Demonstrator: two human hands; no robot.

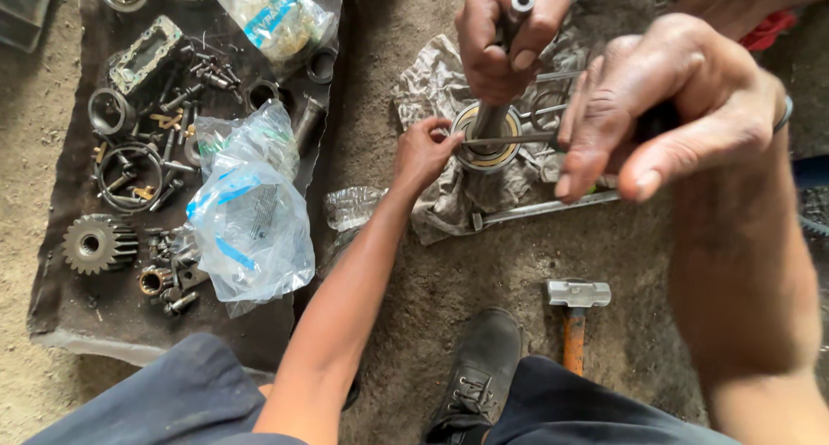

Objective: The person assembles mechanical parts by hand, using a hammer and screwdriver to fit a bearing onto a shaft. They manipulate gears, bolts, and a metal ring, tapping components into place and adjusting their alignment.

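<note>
Dark mat [60,307], 9 o'clock: toothed gear [97,243], loose bolts, clear plastic bags [250,220]. Centre: left hand [423,154], fingers pinched together on a thin metal rod [505,139] lying across the bearing ring [485,148], on a rag [449,195]. 12 o'clock: another person's hand [501,39] clamped on an upright shaft [518,9]. 2 o'clock: right hand [673,108], grip hidden. 5 o'clock: hammer [577,311] on the floor.
</note>
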